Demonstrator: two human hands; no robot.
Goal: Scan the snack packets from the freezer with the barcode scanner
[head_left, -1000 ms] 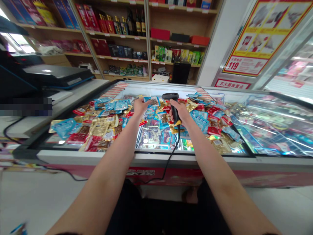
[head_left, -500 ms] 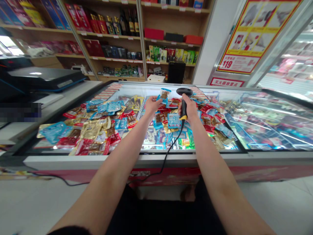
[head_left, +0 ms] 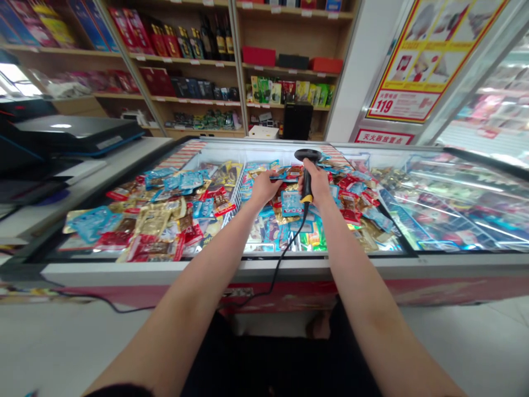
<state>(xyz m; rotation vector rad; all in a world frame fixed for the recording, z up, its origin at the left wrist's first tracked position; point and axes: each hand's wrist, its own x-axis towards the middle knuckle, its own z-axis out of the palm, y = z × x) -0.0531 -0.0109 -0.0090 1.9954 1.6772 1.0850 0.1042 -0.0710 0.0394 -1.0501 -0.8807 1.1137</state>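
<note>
My right hand (head_left: 317, 181) is wrapped round the grip of a black and yellow barcode scanner (head_left: 306, 157), its head upward and its cable (head_left: 285, 252) running down over the freezer's front edge. Just to the left, my left hand (head_left: 265, 188) pinches a small blue snack packet (head_left: 286, 177), which lies nearly flat to my view below the scanner head. Under both hands spreads a heap of similar packets; a light blue packet (head_left: 291, 204) shows between my forearms. My fingertips partly hide the pinched packet.
Piles of gold, red and blue packets (head_left: 161, 218) lie on the left of the chest freezer (head_left: 165, 270), more packets (head_left: 351, 204) on the right. A white wire divider (head_left: 233, 201) stands inside. At left is a counter with a flat black device (head_left: 82, 132); shelves (head_left: 185, 60) rise behind.
My left hand first lifted the blue packet up beside the scanner, then lowered and tipped it flatter, moving slightly right. My right hand keeps hold of the scanner, which shifted slightly. The view turned a little.
</note>
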